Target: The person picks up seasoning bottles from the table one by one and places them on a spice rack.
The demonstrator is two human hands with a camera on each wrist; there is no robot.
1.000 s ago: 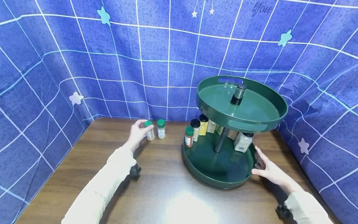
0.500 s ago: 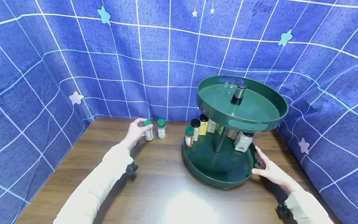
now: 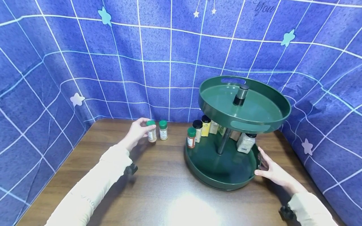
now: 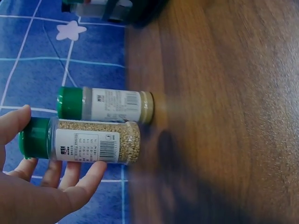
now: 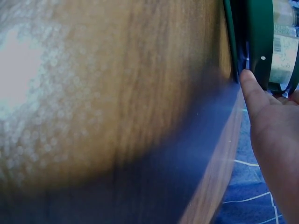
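Observation:
A green-capped spice jar [image 3: 151,135] filled with tan granules is held upright in my left hand [image 3: 137,131]. Thumb and fingers grip it near its cap, and its base looks slightly above the table in the left wrist view. Just right of it stands a second green-capped spice jar [image 4: 114,105]. My right hand [image 3: 272,171] touches the right rim of the lower tray [image 3: 209,182] of a green two-tier turntable, its thumb and fingers spread along the wall. The right wrist view shows that thumb [image 5: 252,86] against the tray; the other fingers are mostly hidden.
On the lower tray stand a red spice jar [image 3: 191,138], a yellow one [image 3: 205,126], a large white-filled jar [image 3: 245,143] and others partly hidden. The upper tray [image 3: 220,97] overhangs them around a central post. A blue cloth [image 3: 158,75] hangs behind the wooden table.
The left forearm has swung slightly left and lower, with the hand still on the spice jar, which has shifted only a little. The right hand and turntable have not moved.

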